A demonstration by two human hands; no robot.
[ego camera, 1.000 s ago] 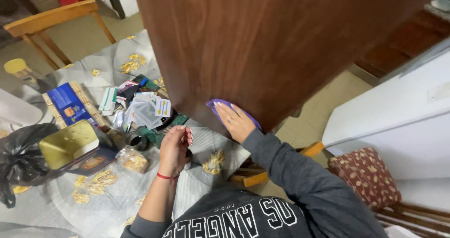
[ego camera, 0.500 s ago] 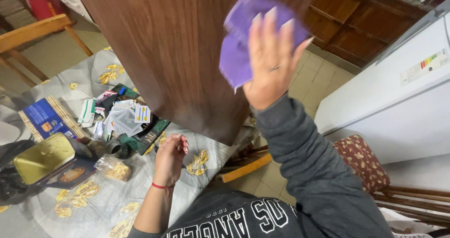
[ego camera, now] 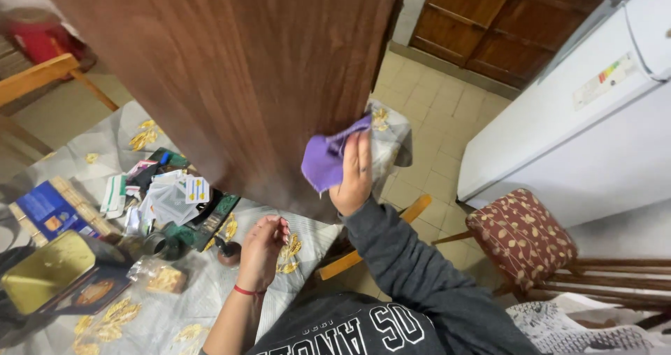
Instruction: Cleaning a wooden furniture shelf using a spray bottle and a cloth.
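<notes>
Two hands in view, both the person's own. Right hand (ego camera: 355, 177) is raised against the lower right part of a tall dark wood panel (ego camera: 237, 75), a cabinet door or side by the look of it. Its fingers are clamped on a purple cloth (ego camera: 327, 161): the cloth bunches out to the left of the fingertips and lies flat on the wood, close to the panel's right edge. The palm faces the panel, the grey sleeve (ego camera: 412, 271) running down from the wrist.

Left hand (ego camera: 264, 247) hangs lower, below and left of the cloth, fingers curled loosely together over the table's patterned covering (ego camera: 105, 152). It holds nothing that I can see. A red band sits at the wrist.

Beyond the left fingers, further left: a heap of small packets and cards (ego camera: 168, 194), a blue box (ego camera: 47, 212), a yellow tin (ego camera: 45, 271). Right of the cloth hand, well apart: a white fridge (ego camera: 580, 124) and a cushioned stool (ego camera: 521, 233).

Judgement on wiping well: spread the cloth flatter under the palm, since the bunched part does no work. Press evenly, stroke along the grain, and overlap passes toward the edge beside the fingertips. The free hand could steady the panel if it swings.
</notes>
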